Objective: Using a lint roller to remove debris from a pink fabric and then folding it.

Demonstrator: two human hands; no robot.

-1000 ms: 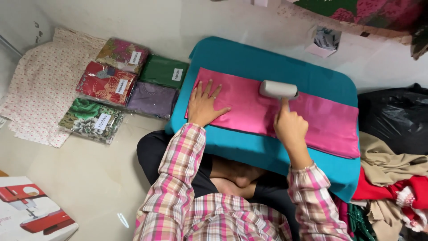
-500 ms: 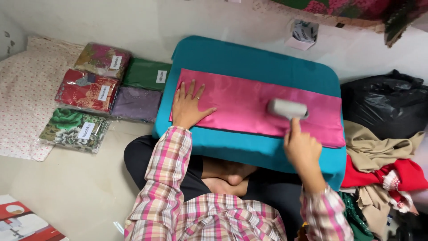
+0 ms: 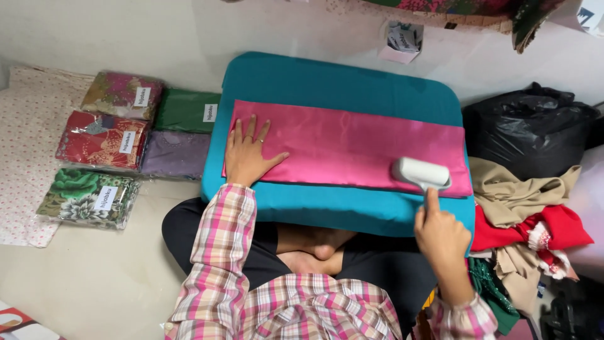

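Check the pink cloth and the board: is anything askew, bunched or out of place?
Nothing stands out. The pink cloth lies flat along the teal board, the left hand pressed on one end and the right hand holding the white roller at the other.

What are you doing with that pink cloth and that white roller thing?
A person sits on the floor with a teal padded board over their lap. A pink cloth lies flat across it. The left hand presses flat on the cloth's left end. The right hand holds a white roller by its handle, its head resting near the cloth's right end. Wrapped fabric packs lie on the floor on the left, and a heap of clothes on the right.
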